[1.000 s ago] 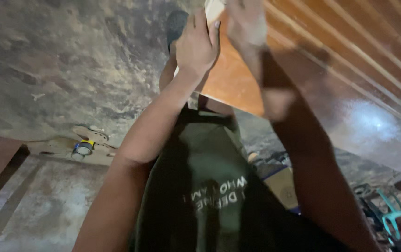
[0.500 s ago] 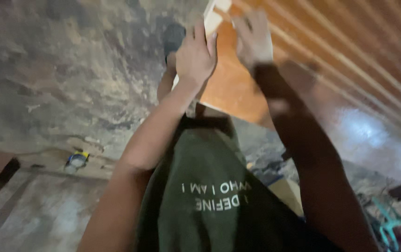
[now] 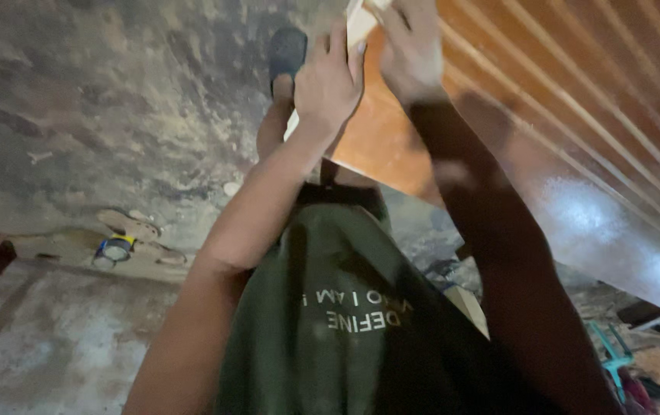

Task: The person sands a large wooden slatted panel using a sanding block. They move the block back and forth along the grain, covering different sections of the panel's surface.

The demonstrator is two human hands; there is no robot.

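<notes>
Both my arms reach out ahead of me. My left hand (image 3: 330, 84) is closed around a pale, thin wooden strip (image 3: 358, 24), whose lower end shows below my wrist. My right hand (image 3: 414, 54) grips the same strip's upper end, close beside the left hand. The strip lies against the edge of a large glossy brown wooden panel (image 3: 576, 123) with raised ribs. The strip's top runs out of the frame.
My dark green shirt (image 3: 345, 323) fills the bottom middle. My foot in a dark sandal (image 3: 287, 54) rests on the stained concrete floor (image 3: 99, 100). A small blue and yellow round object (image 3: 114, 250) lies at the left. A teal object (image 3: 610, 353) sits at the lower right.
Both hands stay on the strip and sit slightly lower and more to the right in the view. The right hand has shifted a little along the strip's upper end.
</notes>
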